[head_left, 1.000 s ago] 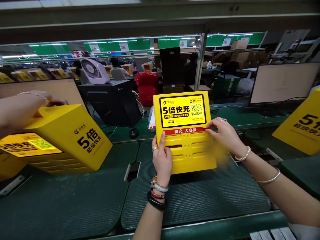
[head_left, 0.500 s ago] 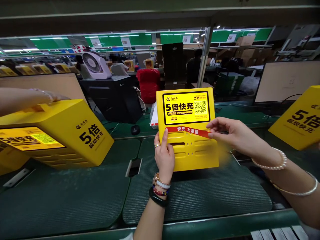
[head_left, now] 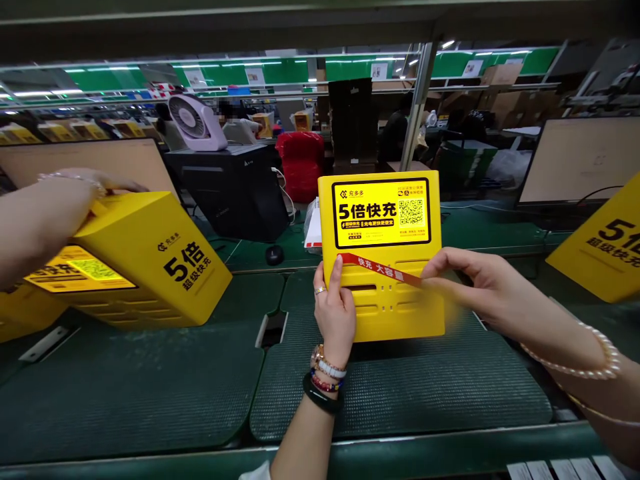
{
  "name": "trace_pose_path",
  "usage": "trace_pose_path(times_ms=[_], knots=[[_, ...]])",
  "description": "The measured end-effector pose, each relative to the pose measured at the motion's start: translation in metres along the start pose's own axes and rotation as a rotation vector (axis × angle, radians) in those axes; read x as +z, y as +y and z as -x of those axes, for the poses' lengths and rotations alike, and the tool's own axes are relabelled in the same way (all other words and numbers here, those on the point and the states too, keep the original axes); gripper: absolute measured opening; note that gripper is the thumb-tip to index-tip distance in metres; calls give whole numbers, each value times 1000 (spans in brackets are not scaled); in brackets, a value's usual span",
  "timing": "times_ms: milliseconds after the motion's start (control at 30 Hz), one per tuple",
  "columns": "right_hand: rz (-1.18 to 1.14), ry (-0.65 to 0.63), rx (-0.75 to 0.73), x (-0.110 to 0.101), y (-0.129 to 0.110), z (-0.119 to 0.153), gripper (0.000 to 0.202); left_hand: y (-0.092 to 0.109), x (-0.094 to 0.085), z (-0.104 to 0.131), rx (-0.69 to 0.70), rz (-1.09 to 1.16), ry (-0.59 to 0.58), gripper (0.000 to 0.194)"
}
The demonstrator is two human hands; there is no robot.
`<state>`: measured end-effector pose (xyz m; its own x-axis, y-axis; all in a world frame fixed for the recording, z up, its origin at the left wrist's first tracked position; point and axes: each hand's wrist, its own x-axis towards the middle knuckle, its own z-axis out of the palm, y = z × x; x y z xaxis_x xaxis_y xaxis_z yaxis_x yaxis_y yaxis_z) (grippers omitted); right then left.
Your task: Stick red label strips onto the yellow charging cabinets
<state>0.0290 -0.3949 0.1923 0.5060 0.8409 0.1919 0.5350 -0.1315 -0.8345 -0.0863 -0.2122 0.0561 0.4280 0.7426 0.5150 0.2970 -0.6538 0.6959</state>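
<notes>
A yellow box [head_left: 400,322] with a black-framed label [head_left: 384,212] and slots stands upright on the dark green mat before me. Across its front, below the label, runs a red sticker strip [head_left: 379,268] with white characters, its right end sloping down. My left hand [head_left: 336,313] is at the box's left edge, index fingertip pressing the strip's left end against the front and the other fingers curled. My right hand [head_left: 470,277] pinches the strip's right end between thumb and fingers, near the box's right edge; whether that end touches the box I cannot tell.
At left, another person's hand [head_left: 107,183] grasps the top of a second yellow box [head_left: 150,227]. Another yellow box [head_left: 607,233] stands at far right. Behind are a mouse [head_left: 275,255], a computer tower [head_left: 230,193] with a fan [head_left: 197,122], and monitors. Small white labels [head_left: 565,469] lie bottom right.
The strip's right end has dropped lower, my right hand with it. My left finger stays on the left end. The view has shifted slightly, and the other person's arm at left has come lower.
</notes>
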Motion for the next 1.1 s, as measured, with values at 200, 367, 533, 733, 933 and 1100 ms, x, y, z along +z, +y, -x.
trace_pose_path(times_ms=[200,367,533,733,933,1100], knots=[[55,228,36,-15,38,-21,37,2,0,-4,-8,-8,-7,60],[-105,291,20,-14,86,-43,46,3,-1,-4,-3,-8,-6,61],[-104,322,-28,-10,97,-51,39,3,-1,-3,-10,-1,-13,60],[41,381,-83,-6,100,-53,29,2,1,-6,0,-6,1,59],[81,412,-114,-2,101,-53,28,1,2,-6,2,-1,14,59],[118,434,-110,-1,99,-54,26,3,2,-7,-3,-12,6,58]])
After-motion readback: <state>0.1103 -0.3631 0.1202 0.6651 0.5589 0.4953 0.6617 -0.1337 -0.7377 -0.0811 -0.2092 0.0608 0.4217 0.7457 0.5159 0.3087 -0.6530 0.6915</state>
